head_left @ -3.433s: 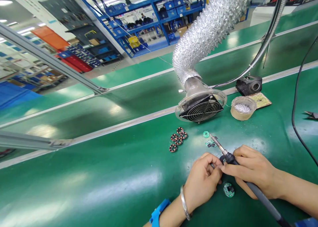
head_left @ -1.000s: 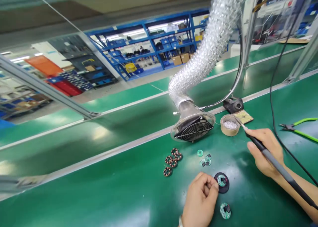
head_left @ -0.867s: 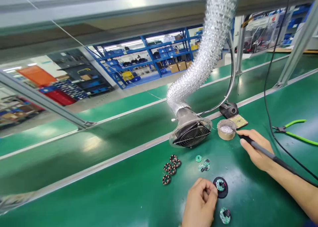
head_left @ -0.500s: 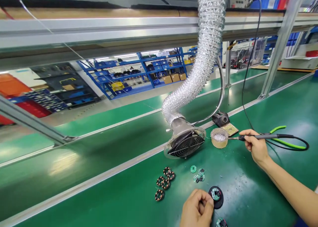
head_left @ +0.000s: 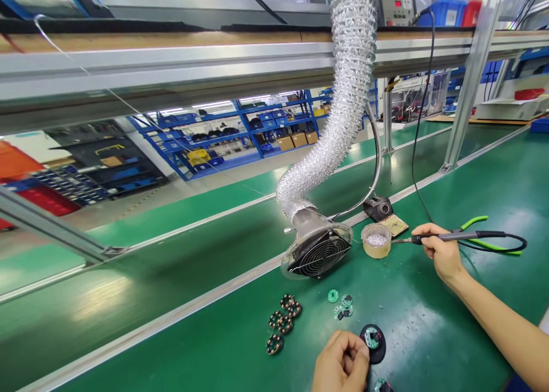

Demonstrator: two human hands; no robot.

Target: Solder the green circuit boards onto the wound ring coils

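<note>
Black disc (head_left: 379, 356) with a round green board (head_left: 371, 337) sitting on it, that's what I've got flat on the green bench (head_left: 206, 357), near the bottom of my feed. Left hand (head_left: 342, 362) has thumb and forefinger pinching its left rim, far as I can see. Another board (head_left: 381, 387) is just below, cut off by the frame edge. Beyond the disc there's a little bunch of small boards (head_left: 346, 311), with copper-wound rings (head_left: 280, 322) off to their left. Right hand (head_left: 441, 256) has its fingers wrapped round a soldering iron (head_left: 465, 236), tip at the side of a round tub (head_left: 376, 251); can't tell if they're touching. Green-handled pliers (head_left: 475, 220) lie behind the iron, and a fan hood (head_left: 319, 256) hangs left of the tub.
</note>
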